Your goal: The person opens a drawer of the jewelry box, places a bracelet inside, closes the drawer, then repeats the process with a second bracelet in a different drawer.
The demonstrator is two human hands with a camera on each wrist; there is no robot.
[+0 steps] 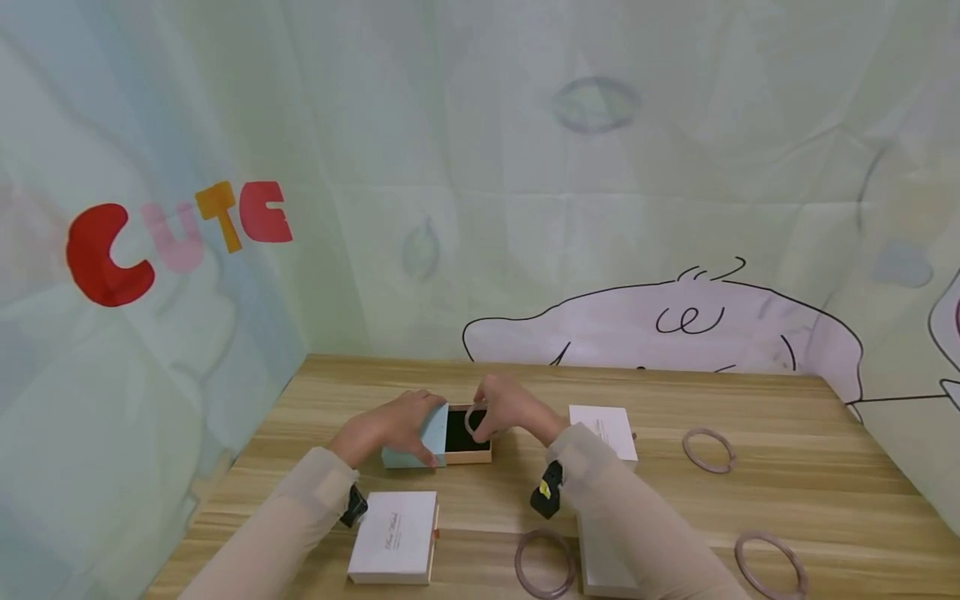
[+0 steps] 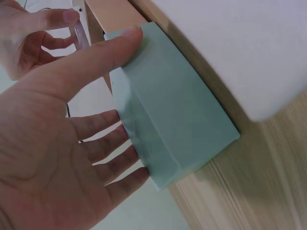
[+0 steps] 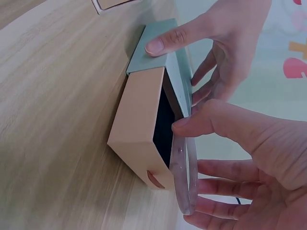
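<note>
My left hand (image 1: 393,423) grips the light blue sleeve of a small drawer box (image 2: 168,96), thumb on one side and fingers on the other. From the sleeve's right end sticks the peach-coloured drawer (image 3: 136,108), lined in black, with a ribbon tab (image 3: 155,178) on its end. Between thumb and fingertips my right hand (image 1: 510,404) pinches a translucent pale-purple bangle (image 3: 180,177). In the right wrist view it stands on edge by the drawer's open top; in the head view it appears over the black lining. Whether it touches the lining I cannot tell.
A white box (image 1: 393,537) lies near the left forearm. Another white box (image 1: 600,421) sits behind the right wrist, and a pale box (image 1: 600,558) is partly under the right forearm. Loose bangles lie nearby: one (image 1: 518,562) in front, two (image 1: 705,430) to the right.
</note>
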